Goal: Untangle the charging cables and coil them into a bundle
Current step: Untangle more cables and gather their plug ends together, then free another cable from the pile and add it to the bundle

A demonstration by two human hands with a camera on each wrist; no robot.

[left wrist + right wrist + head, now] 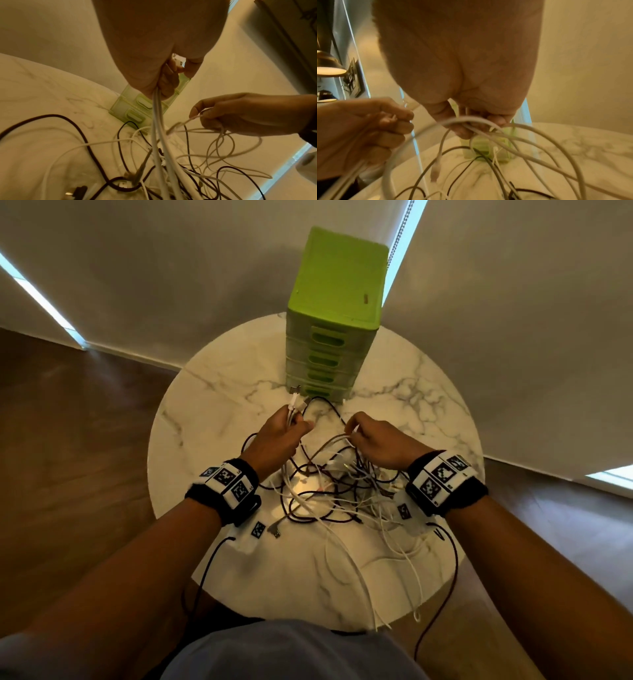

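A tangle of white and dark charging cables (335, 491) lies on the round marble table (219, 392). My left hand (284, 429) grips a bunch of white cables (157, 111), their plug ends sticking out past the fist toward the green drawers. My right hand (370, 436) holds several white cable loops (488, 129) lifted off the pile, fingers curled round them. In the left wrist view the right hand (240, 115) pinches thin white strands. A loose white plug (435, 171) dangles below the right hand.
A green plastic drawer unit (335, 313) stands at the table's far edge, just beyond both hands. Cables trail over the near table edge (394, 604) toward my lap. Wood floor surrounds the table; pale blinds hang behind it.
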